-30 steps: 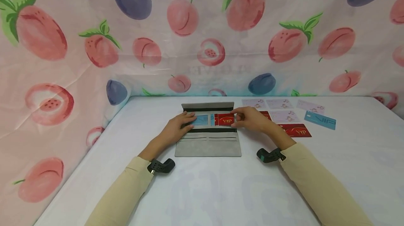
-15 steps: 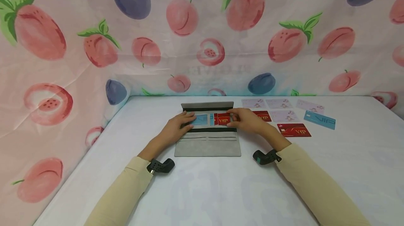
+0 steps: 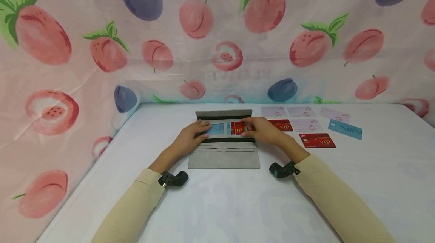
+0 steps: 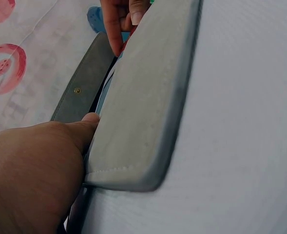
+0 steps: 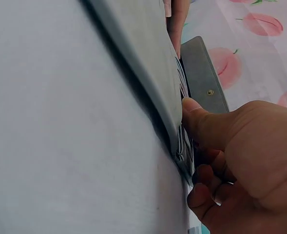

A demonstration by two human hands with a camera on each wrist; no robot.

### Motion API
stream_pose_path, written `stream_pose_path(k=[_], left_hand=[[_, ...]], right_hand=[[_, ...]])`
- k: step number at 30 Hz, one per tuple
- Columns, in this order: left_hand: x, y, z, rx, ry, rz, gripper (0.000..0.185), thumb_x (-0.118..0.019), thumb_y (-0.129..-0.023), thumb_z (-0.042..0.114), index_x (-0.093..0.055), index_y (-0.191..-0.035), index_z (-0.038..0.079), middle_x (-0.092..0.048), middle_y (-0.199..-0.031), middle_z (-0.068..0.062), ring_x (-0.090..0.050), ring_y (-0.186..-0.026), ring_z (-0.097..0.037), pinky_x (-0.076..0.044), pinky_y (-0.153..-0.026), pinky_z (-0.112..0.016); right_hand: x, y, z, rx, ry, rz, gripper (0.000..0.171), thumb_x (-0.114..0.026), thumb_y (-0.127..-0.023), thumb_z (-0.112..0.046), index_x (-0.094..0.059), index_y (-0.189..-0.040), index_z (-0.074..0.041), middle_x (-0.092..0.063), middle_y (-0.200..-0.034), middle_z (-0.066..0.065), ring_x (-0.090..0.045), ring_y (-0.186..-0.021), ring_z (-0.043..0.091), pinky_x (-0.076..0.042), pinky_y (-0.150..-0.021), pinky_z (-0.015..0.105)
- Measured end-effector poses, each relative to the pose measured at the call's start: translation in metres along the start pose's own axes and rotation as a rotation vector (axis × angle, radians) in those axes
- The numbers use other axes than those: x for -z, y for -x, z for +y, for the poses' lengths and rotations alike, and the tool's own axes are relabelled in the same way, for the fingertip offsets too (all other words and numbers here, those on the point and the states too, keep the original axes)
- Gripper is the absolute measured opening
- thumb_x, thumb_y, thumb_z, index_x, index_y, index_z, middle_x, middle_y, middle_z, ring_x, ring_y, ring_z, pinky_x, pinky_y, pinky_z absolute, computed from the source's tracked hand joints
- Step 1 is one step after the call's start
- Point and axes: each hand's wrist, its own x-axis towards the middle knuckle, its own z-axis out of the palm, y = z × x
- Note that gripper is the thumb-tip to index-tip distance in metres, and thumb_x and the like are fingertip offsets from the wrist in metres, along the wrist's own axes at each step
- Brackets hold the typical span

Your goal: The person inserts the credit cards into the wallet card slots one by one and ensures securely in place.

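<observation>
A long grey wallet (image 3: 224, 160) lies unfolded on the table, its narrow far flap (image 3: 223, 114) raised. My left hand (image 3: 188, 136) rests on its left side, thumb and fingers spread and touching the middle section beside a light-blue piece (image 3: 216, 128). In the left wrist view, the thumb presses near the wallet's edge. My right hand (image 3: 265, 129) pinches a red VIP card (image 3: 237, 128) by its right end over the wallet's right half. A thin blue strip (image 3: 228, 128) shows at the card's left. The fingertips partly cover the card.
Right of the wallet lie two more red VIP cards (image 3: 317, 140), a blue VIP card (image 3: 345, 129) and several pale pink cards (image 3: 307, 125). A fruit-patterned cloth (image 3: 217, 46) hangs behind the white table (image 3: 224, 205).
My right hand has slid left along the wallet, and less of the pinched red card shows. Another red card behind that hand has come into fuller view. The left hand stays put.
</observation>
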Motion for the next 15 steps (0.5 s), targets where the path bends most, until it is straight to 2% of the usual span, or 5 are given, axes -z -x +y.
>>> stream_pose_path(k=[15], left_hand=[[-0.0009, -0.0011, -0.0009, -0.011, -0.006, 0.001, 0.042, -0.057, -0.097, 0.017, -0.053, -0.136, 0.001, -0.042, -0.146, -0.012, -0.027, -0.139, -0.036, -0.023, -0.111, -0.052]], right_hand=[[-0.0057, -0.0046, -0.0033, 0.011, 0.008, 0.008, 0.049, -0.069, -0.09, -0.017, -0.053, -0.131, 0.003, -0.042, -0.065, 0.002, -0.038, -0.059, 0.015, -0.033, -0.058, 0.029]])
